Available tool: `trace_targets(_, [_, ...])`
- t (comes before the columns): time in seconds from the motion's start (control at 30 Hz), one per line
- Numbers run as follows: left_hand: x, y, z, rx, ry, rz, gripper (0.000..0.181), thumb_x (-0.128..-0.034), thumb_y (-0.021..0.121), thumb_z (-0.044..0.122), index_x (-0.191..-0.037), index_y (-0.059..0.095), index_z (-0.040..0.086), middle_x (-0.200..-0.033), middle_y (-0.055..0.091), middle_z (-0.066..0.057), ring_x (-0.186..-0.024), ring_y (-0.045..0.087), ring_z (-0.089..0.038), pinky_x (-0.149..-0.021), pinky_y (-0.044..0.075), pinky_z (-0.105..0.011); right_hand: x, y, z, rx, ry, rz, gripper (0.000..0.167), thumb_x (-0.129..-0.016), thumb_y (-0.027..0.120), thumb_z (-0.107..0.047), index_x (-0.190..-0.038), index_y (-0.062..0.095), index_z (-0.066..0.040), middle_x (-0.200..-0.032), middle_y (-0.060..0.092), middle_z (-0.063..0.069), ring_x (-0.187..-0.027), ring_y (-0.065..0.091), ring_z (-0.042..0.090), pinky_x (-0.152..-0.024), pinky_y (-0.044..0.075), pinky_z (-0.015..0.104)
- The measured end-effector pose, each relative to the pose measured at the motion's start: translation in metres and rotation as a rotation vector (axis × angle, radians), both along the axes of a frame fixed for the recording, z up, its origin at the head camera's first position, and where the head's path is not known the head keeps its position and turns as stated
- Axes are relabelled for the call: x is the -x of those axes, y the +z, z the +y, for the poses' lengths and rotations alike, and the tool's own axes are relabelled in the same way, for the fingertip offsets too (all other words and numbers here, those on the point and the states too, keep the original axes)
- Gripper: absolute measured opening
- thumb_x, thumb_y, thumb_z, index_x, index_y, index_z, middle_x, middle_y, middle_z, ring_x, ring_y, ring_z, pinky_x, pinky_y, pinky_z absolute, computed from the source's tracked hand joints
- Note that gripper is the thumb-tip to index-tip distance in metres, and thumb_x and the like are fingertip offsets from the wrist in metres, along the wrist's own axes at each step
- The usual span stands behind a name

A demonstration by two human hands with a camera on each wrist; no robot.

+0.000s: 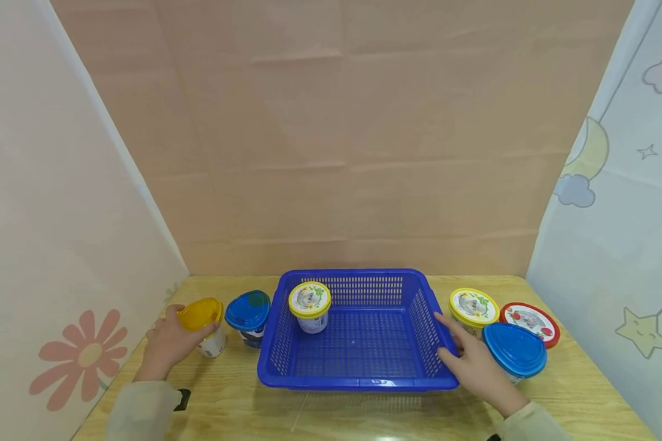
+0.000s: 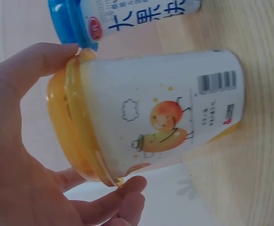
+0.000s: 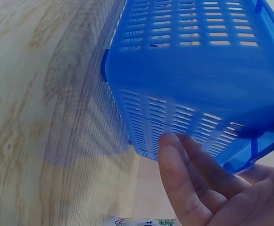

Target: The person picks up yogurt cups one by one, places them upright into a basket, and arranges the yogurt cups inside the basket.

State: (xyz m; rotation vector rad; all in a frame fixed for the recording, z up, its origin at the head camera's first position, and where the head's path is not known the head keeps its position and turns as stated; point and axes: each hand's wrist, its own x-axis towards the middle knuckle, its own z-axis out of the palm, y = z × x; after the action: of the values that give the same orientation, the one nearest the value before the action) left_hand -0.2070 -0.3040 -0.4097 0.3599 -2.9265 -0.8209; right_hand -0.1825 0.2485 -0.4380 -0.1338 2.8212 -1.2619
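Note:
My left hand (image 1: pixel 168 344) grips a white cup with an orange-yellow lid (image 1: pixel 201 314), thumb and fingers round the lid. In the left wrist view this cup (image 2: pixel 160 106) shows fruit drawings and a barcode, its base close to or on the table. Just right of it stands a blue-lidded cup (image 1: pixel 248 312). My right hand (image 1: pixel 477 369) holds the right rim of a blue plastic basket (image 1: pixel 358 383), with fingers along its outer wall (image 3: pixel 174 70). Inside the basket, at the left, stands a tub with a yellow-rimmed lid (image 1: pixel 310 301).
Right of the basket sit a yellow-lidded tub (image 1: pixel 474 307), a red-lidded tub (image 1: pixel 531 323) and a blue-lidded cup (image 1: pixel 515 349), close to my right hand. A brown backdrop (image 1: pixel 342 153) rises behind the wooden table (image 1: pixel 243 410), and patterned sheets flank it.

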Motion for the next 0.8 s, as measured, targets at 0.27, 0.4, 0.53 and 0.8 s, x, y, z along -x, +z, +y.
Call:
trace_targets(0.27, [-0.0007, -0.0054, -0.0004, -0.05, 0.019, 0.001, 0.109, -0.0838, 0.067, 0.065, -0.149, 0.017, -0.006, -0.133, 0.039, -0.043, -0.108, 0.039, -0.056, -0.076, 0.045, -0.059, -0.0004, 0.0008, -0.0003, -0.001, 0.005, 0.001, 0.066, -0.097, 0.061, -0.019, -0.157, 0.031, -0.015, -0.141, 0.049, 0.035, -0.113, 0.064, 0.041, -0.079, 0.059, 0.048])
trace_targets(0.4, [-0.0003, -0.0045, 0.0003, -0.056, 0.02, 0.004, 0.109, -0.0838, 0.067, 0.066, -0.149, 0.018, -0.007, -0.133, 0.041, -0.042, -0.109, 0.044, -0.056, -0.077, 0.048, -0.059, -0.0002, 0.0014, 0.0002, -0.004, 0.004, -0.011, 0.066, -0.098, 0.061, -0.019, -0.157, 0.031, -0.016, -0.142, 0.047, 0.035, -0.113, 0.064, 0.041, -0.08, 0.059, 0.049])
trace_targets(0.53, [0.0002, -0.0048, -0.0006, -0.041, 0.021, 0.003, 0.11, -0.0837, 0.066, 0.067, -0.148, 0.018, -0.007, -0.132, 0.043, -0.042, -0.107, 0.049, -0.055, -0.076, 0.05, -0.059, 0.0006, 0.0008, 0.0002, 0.002, 0.004, -0.02, 0.067, -0.098, 0.061, -0.019, -0.157, 0.03, -0.017, -0.144, 0.046, 0.035, -0.114, 0.063, 0.041, -0.08, 0.059, 0.049])
trace_targets(0.8, [-0.0011, -0.0035, 0.0, -0.051, 0.015, 0.011, 0.11, -0.0842, 0.066, 0.066, -0.147, 0.017, -0.01, -0.129, 0.045, -0.042, -0.103, 0.054, -0.053, -0.077, 0.052, -0.059, 0.001, -0.0003, 0.0013, 0.008, 0.008, -0.024, 0.067, -0.098, 0.061, -0.019, -0.157, 0.03, -0.017, -0.142, 0.047, 0.035, -0.113, 0.064, 0.04, -0.08, 0.059, 0.048])
